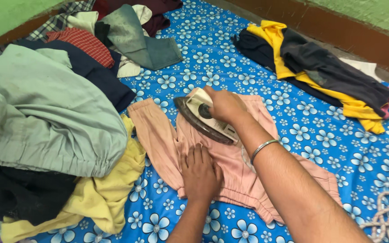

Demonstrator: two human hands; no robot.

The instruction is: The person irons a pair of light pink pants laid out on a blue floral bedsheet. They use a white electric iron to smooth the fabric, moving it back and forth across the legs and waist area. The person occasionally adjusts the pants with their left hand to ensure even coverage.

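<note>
On the blue floral sheet (230,58), seen from our head camera, we've got a pair of small pink trousers (167,139) spread out flat, legs pointing up and to the left, waistband down toward us. Our right hand (225,105) is wrapped tight around the handle of the iron (203,119), fingers curled fully over it, so it's a closed grip on the iron. The iron sits on the upper middle of the pink fabric with its pointed nose aimed up and left. A metal bangle (263,147) rides on that wrist.

Our left hand (199,173) lies palm down on the trousers just below the iron, fingers fairly close together and stretched flat, pressing on the cloth rather than gripping anything. It's near the iron's sole but not touching it.

Off to the left we've got a big heap of clothes (46,117): pale green stuff on top, a yellow garment (109,198) poking out underneath and touching the edge of the pink trouser leg, dark pieces below. Up at the top right sits a stack of folded clothes (320,72), yellow and dark grey, well apart from the iron. A twisted cord (386,216) lies at the bottom right corner.
</note>
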